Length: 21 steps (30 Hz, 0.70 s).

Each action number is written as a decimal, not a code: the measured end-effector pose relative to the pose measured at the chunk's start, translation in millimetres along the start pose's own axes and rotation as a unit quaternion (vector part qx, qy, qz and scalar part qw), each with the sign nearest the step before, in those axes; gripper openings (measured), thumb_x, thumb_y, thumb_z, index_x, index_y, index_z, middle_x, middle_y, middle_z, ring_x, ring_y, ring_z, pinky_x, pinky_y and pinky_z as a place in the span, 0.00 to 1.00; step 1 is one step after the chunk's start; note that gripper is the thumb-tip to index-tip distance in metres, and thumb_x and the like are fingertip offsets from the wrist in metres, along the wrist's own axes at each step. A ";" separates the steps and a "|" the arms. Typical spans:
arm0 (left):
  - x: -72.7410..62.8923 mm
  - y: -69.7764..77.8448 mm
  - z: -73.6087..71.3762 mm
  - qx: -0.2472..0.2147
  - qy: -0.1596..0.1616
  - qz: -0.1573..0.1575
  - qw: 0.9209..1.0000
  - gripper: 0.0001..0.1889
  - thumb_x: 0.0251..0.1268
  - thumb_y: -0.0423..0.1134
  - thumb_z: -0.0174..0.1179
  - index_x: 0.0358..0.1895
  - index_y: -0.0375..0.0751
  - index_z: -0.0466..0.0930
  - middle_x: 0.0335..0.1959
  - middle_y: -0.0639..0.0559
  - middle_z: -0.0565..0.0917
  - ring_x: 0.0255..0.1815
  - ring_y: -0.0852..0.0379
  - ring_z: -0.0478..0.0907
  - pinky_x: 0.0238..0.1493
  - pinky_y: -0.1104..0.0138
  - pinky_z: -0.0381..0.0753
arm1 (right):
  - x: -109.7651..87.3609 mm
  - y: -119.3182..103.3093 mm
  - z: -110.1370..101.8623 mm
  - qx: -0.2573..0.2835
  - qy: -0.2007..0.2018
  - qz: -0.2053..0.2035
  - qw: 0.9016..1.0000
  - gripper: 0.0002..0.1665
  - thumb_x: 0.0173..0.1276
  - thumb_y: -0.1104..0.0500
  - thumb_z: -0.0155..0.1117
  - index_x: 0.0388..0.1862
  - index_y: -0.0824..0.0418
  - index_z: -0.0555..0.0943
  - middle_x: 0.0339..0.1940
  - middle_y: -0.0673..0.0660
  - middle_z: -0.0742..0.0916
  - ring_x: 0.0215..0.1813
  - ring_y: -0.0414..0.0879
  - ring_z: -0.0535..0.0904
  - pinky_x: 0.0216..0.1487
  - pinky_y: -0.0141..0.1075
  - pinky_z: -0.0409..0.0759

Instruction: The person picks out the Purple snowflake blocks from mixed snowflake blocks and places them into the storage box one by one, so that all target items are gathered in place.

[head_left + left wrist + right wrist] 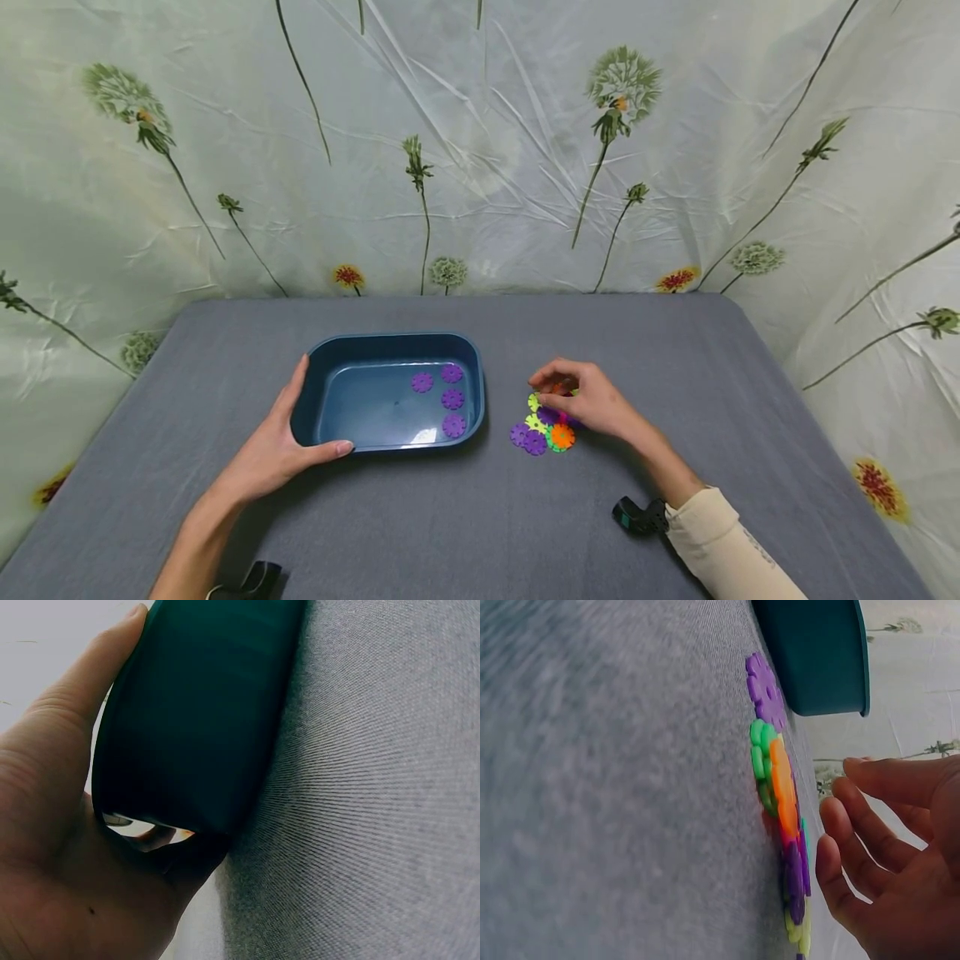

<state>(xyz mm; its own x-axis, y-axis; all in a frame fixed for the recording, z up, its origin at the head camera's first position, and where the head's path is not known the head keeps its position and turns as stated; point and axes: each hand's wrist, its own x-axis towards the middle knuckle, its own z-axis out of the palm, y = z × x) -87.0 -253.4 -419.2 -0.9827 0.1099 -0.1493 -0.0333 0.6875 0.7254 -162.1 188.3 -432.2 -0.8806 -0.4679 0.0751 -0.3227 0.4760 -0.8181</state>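
My left hand (270, 454) grips the left end of a dark blue plastic tub (360, 408), thumb over the near rim and fingers at the far-left side. In the left wrist view the tub's end wall (195, 712) sits against that hand. Several purple flower-shaped discs (452, 399) lie inside the tub, toward its right side. My right hand (600, 402) hovers over a small heap of such discs to the right of the tub. Its fingers (870, 832) bend loosely with nothing visible between them. The heap has purple (535, 442), orange (562, 436), green and yellow discs, partly hidden by the hand.
A grey cloth (480, 525) covers the table. Behind it hangs a pale curtain (510, 167) printed with dandelions. Black wrist devices show near the right sleeve (705, 521) and at the lower left.
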 end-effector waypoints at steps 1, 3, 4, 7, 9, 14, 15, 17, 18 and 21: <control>0.2 0.0 -0.1 0.000 -0.001 0.000 1.000 0.71 0.55 0.55 0.77 0.84 0.66 0.22 0.88 0.37 0.34 0.84 0.23 0.44 0.68 0.22 0.55 | -0.6 0.3 -0.9 -0.002 -0.004 -0.001 1.000 0.11 0.69 0.66 0.72 0.49 0.63 0.87 0.46 0.60 0.92 0.45 0.47 0.87 0.47 0.33 0.84; 0.5 0.1 0.0 0.001 -0.001 -0.001 1.000 0.71 0.55 0.55 0.77 0.84 0.66 0.21 0.88 0.37 0.34 0.84 0.23 0.44 0.68 0.22 0.55 | -1.8 0.9 -2.7 -0.009 -0.014 -0.004 1.000 0.12 0.67 0.67 0.72 0.50 0.63 0.87 0.46 0.60 0.92 0.46 0.49 0.87 0.47 0.33 0.84; 0.7 0.2 0.0 0.002 -0.001 -0.001 1.000 0.71 0.55 0.55 0.77 0.84 0.66 0.21 0.88 0.37 0.34 0.84 0.23 0.44 0.69 0.22 0.55 | -2.4 1.2 -3.4 -0.013 -0.020 -0.004 1.000 0.13 0.67 0.67 0.73 0.50 0.63 0.87 0.47 0.59 0.92 0.47 0.49 0.87 0.48 0.34 0.84; 0.9 0.4 0.1 0.000 0.001 0.002 1.000 0.71 0.55 0.55 0.77 0.84 0.65 0.22 0.88 0.36 0.35 0.84 0.23 0.44 0.69 0.22 0.55 | -3.6 0.4 -5.1 -0.020 -0.038 -0.001 0.999 0.16 0.65 0.68 0.74 0.51 0.60 0.87 0.48 0.57 0.91 0.48 0.50 0.86 0.50 0.37 0.83; 0.8 0.7 0.0 0.001 0.002 0.002 1.000 0.71 0.55 0.55 0.78 0.85 0.65 0.22 0.88 0.36 0.35 0.84 0.23 0.44 0.69 0.22 0.54 | -3.8 0.2 -5.6 -0.025 -0.049 -0.001 0.998 0.18 0.64 0.68 0.75 0.52 0.59 0.87 0.48 0.55 0.91 0.49 0.49 0.86 0.51 0.37 0.82; 0.6 0.7 0.1 -0.001 0.004 0.002 1.000 0.71 0.55 0.54 0.78 0.85 0.63 0.22 0.88 0.35 0.35 0.84 0.22 0.43 0.69 0.21 0.53 | -3.5 0.9 -6.8 -0.029 -0.073 -0.001 0.997 0.22 0.61 0.70 0.75 0.55 0.59 0.87 0.50 0.55 0.90 0.51 0.49 0.84 0.52 0.35 0.80; 0.6 0.6 0.1 -0.002 0.004 0.002 1.000 0.71 0.55 0.54 0.78 0.85 0.64 0.22 0.88 0.35 0.34 0.84 0.22 0.43 0.69 0.21 0.53 | -3.3 1.4 -6.8 -0.030 -0.076 -0.003 0.997 0.22 0.61 0.70 0.75 0.55 0.59 0.86 0.50 0.55 0.90 0.51 0.49 0.84 0.52 0.35 0.80; 0.6 0.5 0.2 -0.001 0.005 0.002 1.000 0.71 0.54 0.54 0.78 0.85 0.64 0.22 0.88 0.35 0.34 0.84 0.22 0.43 0.69 0.22 0.53 | -3.4 2.0 -6.7 -0.033 -0.082 -0.004 0.996 0.23 0.61 0.72 0.74 0.55 0.59 0.86 0.50 0.56 0.89 0.50 0.48 0.83 0.52 0.35 0.80; 0.7 0.4 0.1 -0.001 0.005 0.001 1.000 0.71 0.54 0.54 0.78 0.85 0.64 0.22 0.88 0.35 0.34 0.84 0.22 0.43 0.69 0.21 0.53 | -3.4 2.4 -6.4 -0.034 -0.084 -0.002 0.996 0.23 0.61 0.72 0.74 0.55 0.59 0.86 0.50 0.56 0.89 0.49 0.47 0.82 0.52 0.34 0.80; 0.6 0.4 -0.2 0.001 0.005 0.000 1.000 0.71 0.54 0.55 0.78 0.85 0.65 0.22 0.88 0.35 0.35 0.83 0.22 0.43 0.69 0.22 0.54 | -3.2 4.4 -5.5 -0.040 -0.088 0.001 0.995 0.24 0.60 0.73 0.73 0.55 0.60 0.86 0.48 0.56 0.89 0.48 0.46 0.81 0.50 0.34 0.80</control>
<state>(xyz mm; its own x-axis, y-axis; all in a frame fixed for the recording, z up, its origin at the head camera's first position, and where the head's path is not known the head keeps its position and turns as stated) -87.6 -253.2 -419.0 -0.9844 0.1038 -0.1424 -0.0321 0.6889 0.7241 -162.6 196.0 -432.9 -0.8086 -0.5874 -0.0333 -0.3541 0.5311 -0.7698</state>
